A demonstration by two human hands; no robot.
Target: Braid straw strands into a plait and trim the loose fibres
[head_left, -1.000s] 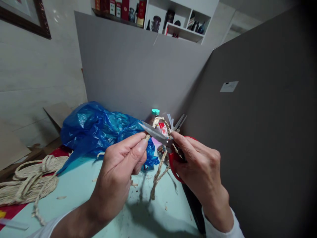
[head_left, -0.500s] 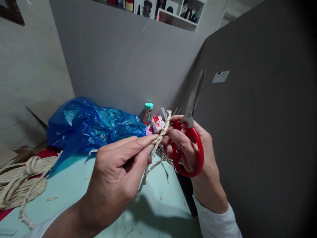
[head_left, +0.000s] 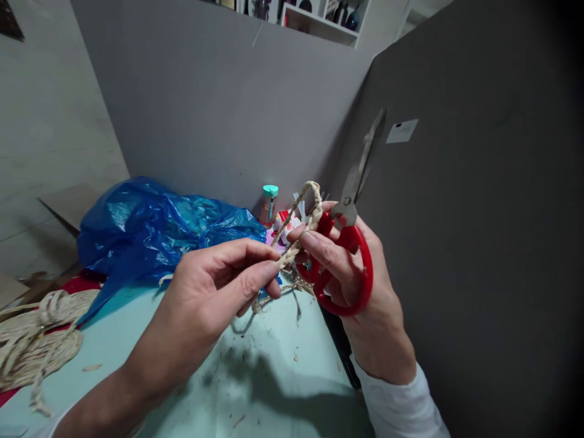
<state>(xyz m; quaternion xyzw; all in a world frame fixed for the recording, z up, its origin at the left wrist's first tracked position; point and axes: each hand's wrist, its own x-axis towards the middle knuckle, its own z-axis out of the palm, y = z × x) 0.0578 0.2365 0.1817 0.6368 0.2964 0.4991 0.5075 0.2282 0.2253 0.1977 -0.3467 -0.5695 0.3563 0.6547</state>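
Note:
A thin braided straw cord (head_left: 314, 210) bends in a loop above my fingers. My left hand (head_left: 223, 280) pinches the cord between thumb and forefinger at the loop's lower left. With thumb and fingertips, my right hand (head_left: 351, 261) also grips the cord, a little farther along. Red-handled scissors (head_left: 367, 274) hang on my right hand, blades pointing up and away from the cord. More cord trails below my hands toward the tabletop. Part of it is hidden behind my fingers.
A blue plastic bag (head_left: 168, 222) lies on the pale green table (head_left: 283, 377). Bundled braided cord (head_left: 41, 340) rests at the left. Behind my hands stand a jar with a teal lid (head_left: 270, 198) and a red-and-white packet (head_left: 283, 224). Grey panels (head_left: 219, 103) enclose the back and right.
The cord's upper part, earlier a narrow upright fold, now opens into a wider loop. My left hand has shifted slightly left and down along it. The scissors remain on my right hand.

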